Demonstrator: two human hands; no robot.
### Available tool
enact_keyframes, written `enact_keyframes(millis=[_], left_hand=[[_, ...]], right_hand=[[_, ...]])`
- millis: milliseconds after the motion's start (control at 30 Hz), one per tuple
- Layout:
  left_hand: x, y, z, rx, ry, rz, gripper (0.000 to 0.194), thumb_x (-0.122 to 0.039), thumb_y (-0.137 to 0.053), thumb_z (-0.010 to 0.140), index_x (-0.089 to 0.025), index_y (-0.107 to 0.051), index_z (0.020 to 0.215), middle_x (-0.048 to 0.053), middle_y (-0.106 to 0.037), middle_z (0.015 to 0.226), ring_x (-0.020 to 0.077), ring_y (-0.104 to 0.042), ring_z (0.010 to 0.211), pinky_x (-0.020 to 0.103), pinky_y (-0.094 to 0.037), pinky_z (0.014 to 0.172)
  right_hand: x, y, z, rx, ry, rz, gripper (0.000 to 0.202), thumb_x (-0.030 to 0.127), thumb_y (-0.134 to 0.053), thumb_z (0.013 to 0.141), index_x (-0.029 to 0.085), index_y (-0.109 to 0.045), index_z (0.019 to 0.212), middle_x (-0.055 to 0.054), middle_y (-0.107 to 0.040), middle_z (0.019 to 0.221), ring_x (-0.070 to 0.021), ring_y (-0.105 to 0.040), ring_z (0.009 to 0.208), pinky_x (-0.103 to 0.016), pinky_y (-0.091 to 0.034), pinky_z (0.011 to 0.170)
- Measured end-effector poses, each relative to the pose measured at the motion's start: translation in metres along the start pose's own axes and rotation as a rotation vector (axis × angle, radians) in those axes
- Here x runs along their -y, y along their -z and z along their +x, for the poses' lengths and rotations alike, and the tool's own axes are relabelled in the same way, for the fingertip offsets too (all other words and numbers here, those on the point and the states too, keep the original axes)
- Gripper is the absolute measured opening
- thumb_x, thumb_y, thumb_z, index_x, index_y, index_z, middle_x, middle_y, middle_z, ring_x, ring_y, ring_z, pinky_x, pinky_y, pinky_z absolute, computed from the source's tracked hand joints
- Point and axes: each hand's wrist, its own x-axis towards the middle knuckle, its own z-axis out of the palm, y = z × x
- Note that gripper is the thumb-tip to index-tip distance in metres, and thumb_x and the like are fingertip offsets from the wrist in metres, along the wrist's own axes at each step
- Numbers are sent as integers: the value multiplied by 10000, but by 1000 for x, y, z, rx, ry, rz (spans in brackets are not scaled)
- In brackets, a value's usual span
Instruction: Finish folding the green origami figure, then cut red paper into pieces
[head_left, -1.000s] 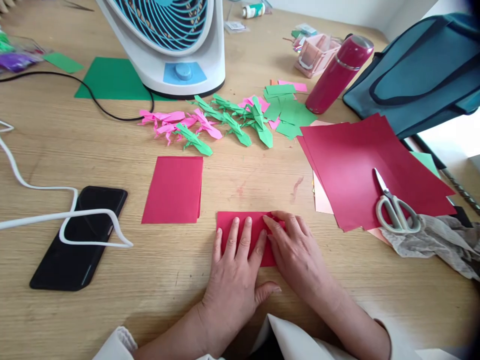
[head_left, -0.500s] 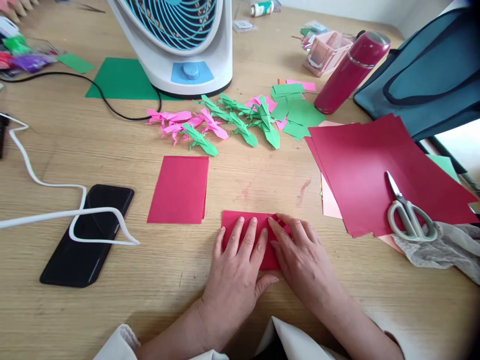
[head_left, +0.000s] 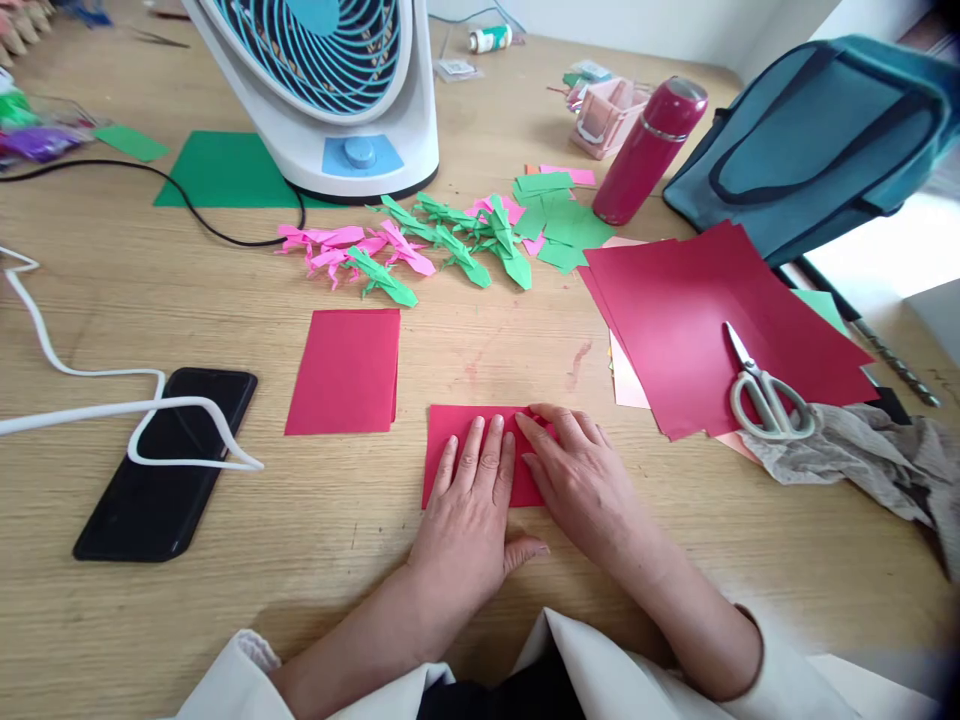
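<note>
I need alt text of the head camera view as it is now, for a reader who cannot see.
A person's left hand and right hand rest on red paper on a wooden table. Beyond lie a red paper pile, pink and green folded figures and a white fan; a phone is at left, scissors on large red sheets at right.

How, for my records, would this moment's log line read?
left hand: on red paper | right hand: same paper | scissors: on red sheets
</note>
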Motion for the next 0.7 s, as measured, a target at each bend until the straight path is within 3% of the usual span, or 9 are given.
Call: enact_keyframes(millis=[200, 400, 700], left_hand=[[-1, 3, 3, 47, -4, -36, 1048, -775, -521, 763, -70, -319, 1512, 223, -179, 1607, 391, -128, 1496, 574, -197, 1190], [0, 9, 3, 44, -28, -81, 890, -685, -571, 803, -194, -354, 1513, 245, -170, 1608, 420, -103, 1489, 598, -173, 1177], [5, 4, -1, 9, -102, -59, 772, -650, -525, 858, -278, -350, 1512, 148, -193, 1630, 473, -117, 1471, 688, -160, 1129]], right_hand=[[-1, 7, 1, -38, -19, 57, 342, 213, -445, 986, 159, -554, 1306, -139, -610, 1295, -273, -590, 1076, -453, -474, 910], [-21, 3, 8, -78, 20, 215, 375, 83, -393, 943, 143, -578, 1263, -126, -659, 1194, -248, -606, 1069, -385, -462, 869], [-35, -9, 13, -157, 186, 247, 330, 107, -412, 962, 132, -618, 1220, -136, -628, 1180, -242, -556, 1085, -412, -451, 967]])
